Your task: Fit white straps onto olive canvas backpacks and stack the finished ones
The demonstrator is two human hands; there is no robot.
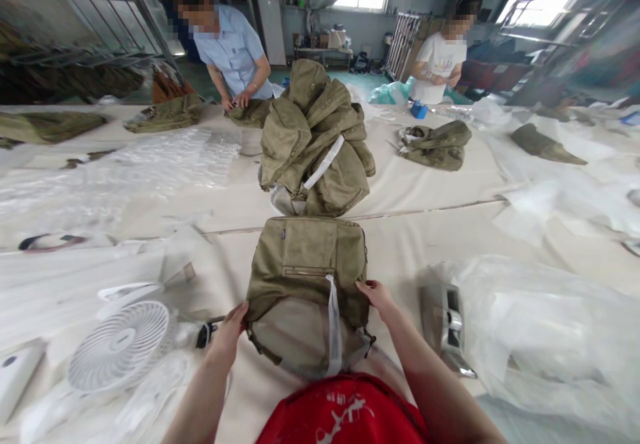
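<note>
An olive-green canvas bag [310, 244] lies flat on the table right in front of me, with a zipped pocket across its face. Its near part shows a pale grey panel [300, 331], and a white strip [334, 327] hangs from near the zip down toward me. My left hand [233, 324] grips the bag's lower left edge, fingers partly hidden beneath it. On the opposite side, my right hand [376, 295] pinches the right edge between thumb and fingers.
Beyond the bag rises a heap of similar olive bags [313, 137]. A white fan [123, 347] stands at left, a metal tape dispenser [450, 327] and clear plastic bags [545, 337] at right. Across the table work a person in light blue [233, 51] and a person in white [440, 64].
</note>
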